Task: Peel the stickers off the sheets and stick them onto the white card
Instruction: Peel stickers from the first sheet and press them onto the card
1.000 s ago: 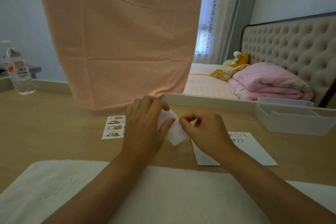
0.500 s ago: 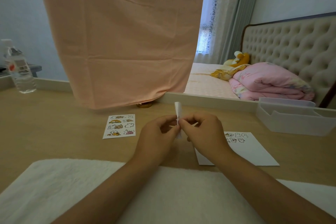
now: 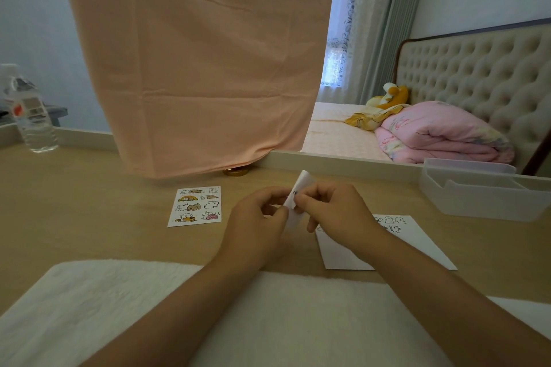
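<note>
A wooden tabletop (image 3: 89, 217) sits below a hanging peach cloth (image 3: 193, 68), with a bed (image 3: 337, 134) beyond. A sticker sheet (image 3: 195, 206) lies flat at left and the white card (image 3: 417, 244) at right. Between them, the left hand (image 3: 256, 226) and right hand (image 3: 337, 214) each have a pinching grip on a small white sheet (image 3: 301, 185), held upright.

- Sticker sheet (image 3: 194, 206): white, printed with brown, orange and pink cartoon animals.
- Held sheet (image 3: 301, 183): white, one small dark mark.
- White card (image 3: 417, 237): black-outlined figures along its far edge.
- Hanging cloth (image 3: 193, 62): plain peach.
- Table (image 3: 89, 217): pale wood.
- Towel (image 3: 134, 307): white.
- Quilt (image 3: 441, 137): pink, faint pastel print.
- Headboard (image 3: 477, 74): beige, button-tufted.
- Plush toy (image 3: 390, 95): yellow-orange and white.
</note>
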`<action>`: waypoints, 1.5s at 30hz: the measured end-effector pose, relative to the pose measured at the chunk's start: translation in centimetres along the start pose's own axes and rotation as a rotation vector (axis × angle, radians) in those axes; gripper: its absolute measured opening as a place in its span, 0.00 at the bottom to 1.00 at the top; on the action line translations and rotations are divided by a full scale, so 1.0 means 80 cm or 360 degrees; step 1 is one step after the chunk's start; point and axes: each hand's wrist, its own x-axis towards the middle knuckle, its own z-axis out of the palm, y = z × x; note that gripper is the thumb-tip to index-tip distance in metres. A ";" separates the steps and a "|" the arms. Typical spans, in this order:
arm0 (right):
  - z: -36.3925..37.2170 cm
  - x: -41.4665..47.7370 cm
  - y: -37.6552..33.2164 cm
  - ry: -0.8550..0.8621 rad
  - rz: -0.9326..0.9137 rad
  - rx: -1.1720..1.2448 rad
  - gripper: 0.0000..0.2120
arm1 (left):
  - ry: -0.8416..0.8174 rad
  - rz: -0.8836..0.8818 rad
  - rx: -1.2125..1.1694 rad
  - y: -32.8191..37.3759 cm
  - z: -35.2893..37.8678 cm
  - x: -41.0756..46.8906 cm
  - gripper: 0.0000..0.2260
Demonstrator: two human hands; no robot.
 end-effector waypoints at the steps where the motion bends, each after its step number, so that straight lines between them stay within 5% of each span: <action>1: -0.002 0.000 -0.001 -0.0026 0.0031 0.0027 0.07 | -0.0004 0.0009 -0.0004 -0.001 0.000 0.001 0.16; 16: -0.022 0.004 -0.005 -0.0331 0.0222 -0.0018 0.08 | 0.0101 0.0267 0.0344 -0.018 -0.010 0.016 0.15; 19: -0.022 0.004 -0.004 -0.0333 0.0296 0.0092 0.08 | 0.0159 0.0319 0.0487 -0.021 -0.012 0.018 0.15; 26: -0.018 0.006 0.001 -0.0393 0.0646 0.0437 0.11 | 0.0118 0.0912 0.0854 -0.012 -0.017 0.018 0.12; 32: -0.017 0.007 0.002 -0.0504 0.0752 0.0619 0.10 | 0.0067 0.0909 0.0894 -0.012 -0.011 0.018 0.07; 38: -0.020 0.008 0.004 -0.0593 0.0797 0.0735 0.18 | 0.0150 0.0719 0.0739 -0.005 -0.010 0.012 0.02; 42: -0.024 0.008 0.002 -0.0505 0.0699 0.0736 0.15 | 0.0158 0.0040 -0.0068 0.005 -0.005 0.007 0.04; 45: -0.024 0.008 0.000 -0.0380 0.0478 0.0494 0.12 | 0.0142 -0.0266 -0.0325 0.011 -0.005 0.005 0.06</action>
